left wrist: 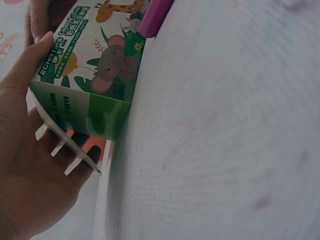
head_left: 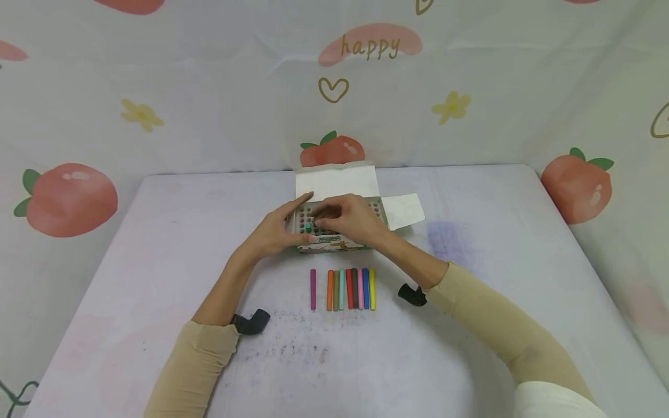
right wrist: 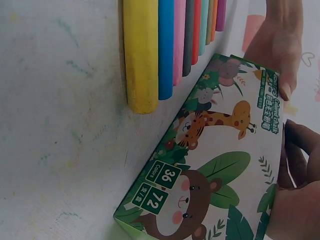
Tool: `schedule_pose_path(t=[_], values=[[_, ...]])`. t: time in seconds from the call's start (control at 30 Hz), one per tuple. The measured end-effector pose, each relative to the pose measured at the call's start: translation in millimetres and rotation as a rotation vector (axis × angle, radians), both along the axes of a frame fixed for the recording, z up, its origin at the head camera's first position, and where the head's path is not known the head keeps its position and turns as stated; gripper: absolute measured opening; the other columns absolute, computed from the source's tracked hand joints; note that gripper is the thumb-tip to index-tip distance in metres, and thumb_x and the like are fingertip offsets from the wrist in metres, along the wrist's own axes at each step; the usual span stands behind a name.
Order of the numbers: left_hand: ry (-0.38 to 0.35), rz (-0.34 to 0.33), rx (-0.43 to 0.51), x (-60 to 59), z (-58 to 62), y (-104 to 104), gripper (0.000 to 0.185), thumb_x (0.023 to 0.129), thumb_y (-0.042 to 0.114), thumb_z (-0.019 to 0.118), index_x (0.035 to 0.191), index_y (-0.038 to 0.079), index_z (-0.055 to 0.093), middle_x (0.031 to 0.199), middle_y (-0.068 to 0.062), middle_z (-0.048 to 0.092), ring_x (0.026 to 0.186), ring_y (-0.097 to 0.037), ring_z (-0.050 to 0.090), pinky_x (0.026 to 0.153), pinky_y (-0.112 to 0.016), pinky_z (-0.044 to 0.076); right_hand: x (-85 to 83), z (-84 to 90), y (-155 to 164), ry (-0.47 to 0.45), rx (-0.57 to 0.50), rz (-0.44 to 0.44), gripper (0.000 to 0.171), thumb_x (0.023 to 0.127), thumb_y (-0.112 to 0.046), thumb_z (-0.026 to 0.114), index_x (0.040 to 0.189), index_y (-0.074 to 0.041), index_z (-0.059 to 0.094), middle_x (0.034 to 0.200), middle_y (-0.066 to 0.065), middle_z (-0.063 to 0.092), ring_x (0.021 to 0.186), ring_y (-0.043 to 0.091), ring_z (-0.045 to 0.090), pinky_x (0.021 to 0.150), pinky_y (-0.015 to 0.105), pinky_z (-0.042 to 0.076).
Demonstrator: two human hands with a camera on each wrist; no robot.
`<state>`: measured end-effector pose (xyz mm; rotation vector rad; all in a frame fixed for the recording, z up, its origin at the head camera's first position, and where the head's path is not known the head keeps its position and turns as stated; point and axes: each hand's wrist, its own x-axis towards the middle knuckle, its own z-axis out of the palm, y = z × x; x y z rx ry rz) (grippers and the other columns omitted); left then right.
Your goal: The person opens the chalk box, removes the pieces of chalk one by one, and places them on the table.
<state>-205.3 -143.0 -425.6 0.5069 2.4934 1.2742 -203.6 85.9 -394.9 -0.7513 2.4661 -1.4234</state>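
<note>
Eight chalks (head_left: 345,288) out at box's (head_left: 334,241) 6 o'clock; left hand (head_left: 274,232) clasps box, right hand (head_left: 350,219) pinching teal chalk (head_left: 308,226); many left inside.

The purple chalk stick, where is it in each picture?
Head: purple chalk stick lies alone, left of the chalk row, below the box.
Left wrist: at the top edge, beside the box.
Right wrist: far end of the row, top.
Shared landmark: the animal-print chalk box.
</note>
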Motion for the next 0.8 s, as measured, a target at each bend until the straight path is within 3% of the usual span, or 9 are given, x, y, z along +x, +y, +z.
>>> schedule_pose_path(t=[0.43,0.63,0.8], values=[[0.018,-0.015,0.007,-0.8,-2.1,-1.2,0.090,0.082,0.039,0.081,0.155,0.042,0.029,0.158,-0.003,0.031,0.135,-0.025,0.036,0.104,-0.052,0.034,-8.0,-2.6,-4.7,-0.056,0.068,0.091,0.022,0.092,-0.013,0.072,0.114,-0.011,0.074,0.103,-0.005,0.073,0.090,0.007,0.067,0.080,0.026,0.052],[0.015,-0.014,-0.001,0.4,-0.4,-0.5,0.090,0.082,0.039,0.081,0.156,0.040,0.028,0.158,-0.004,0.031,0.137,-0.026,0.034,0.105,-0.053,0.033,-13.3,-5.4,-8.7,-0.020,0.135,0.140,0.025,0.090,-0.016,0.075,0.115,-0.013,0.076,0.110,-0.005,0.073,0.091,0.005,0.067,0.077,0.024,0.052],[0.017,-0.020,-0.005,0.1,0.0,-0.4,0.091,0.082,0.040,0.081,0.156,0.040,0.028,0.158,-0.005,0.032,0.136,-0.026,0.035,0.106,-0.053,0.033,-15.1,-7.6,-11.9,0.044,0.193,0.128,0.021,0.088,-0.018,0.077,0.109,-0.014,0.079,0.105,-0.003,0.075,0.083,0.007,0.064,0.069,0.023,0.049]])
